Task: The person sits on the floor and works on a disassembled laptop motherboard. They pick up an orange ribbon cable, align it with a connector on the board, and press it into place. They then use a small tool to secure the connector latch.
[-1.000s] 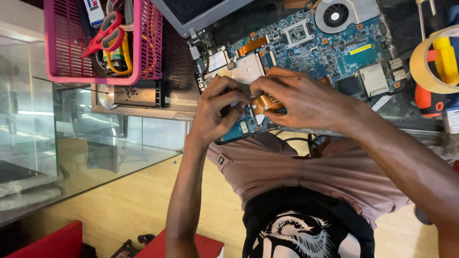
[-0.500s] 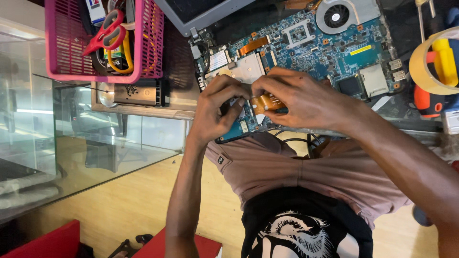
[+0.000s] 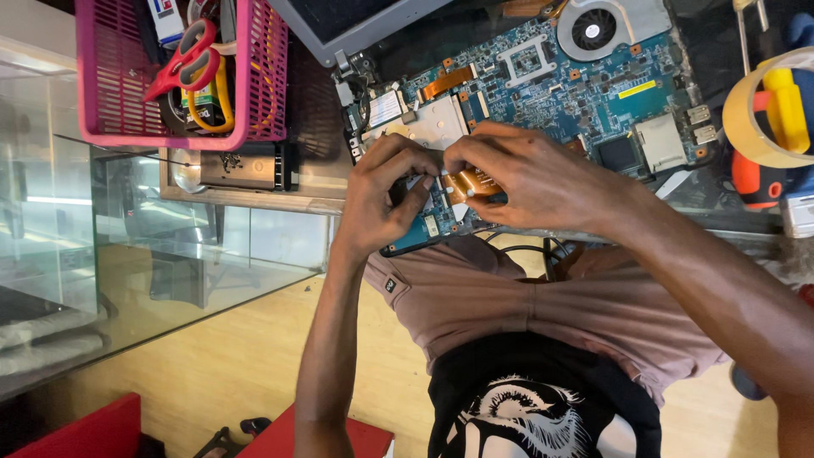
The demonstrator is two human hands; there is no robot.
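A blue laptop motherboard (image 3: 585, 85) lies on the glass table in front of me, with a round fan (image 3: 593, 27) at its far edge. Both hands meet at the board's near left corner. My left hand (image 3: 386, 191) presses down on the board's edge beside a silver plate (image 3: 428, 125). My right hand (image 3: 530, 174) pinches an orange flat ribbon cable (image 3: 469, 181) between thumb and fingers. The part of the board under my fingers is hidden.
A pink plastic basket (image 3: 263, 76) holding red-handled scissors (image 3: 188, 58) stands at the far left. A grey laptop lid (image 3: 356, 25) lies behind the board. A roll of tape (image 3: 750, 123) and screwdrivers (image 3: 784, 93) sit at the right. A glass tabletop edge (image 3: 170, 246) is on the left.
Both hands have stayed at the same corner of the board. My fingers have shifted slightly on the orange ribbon cable.
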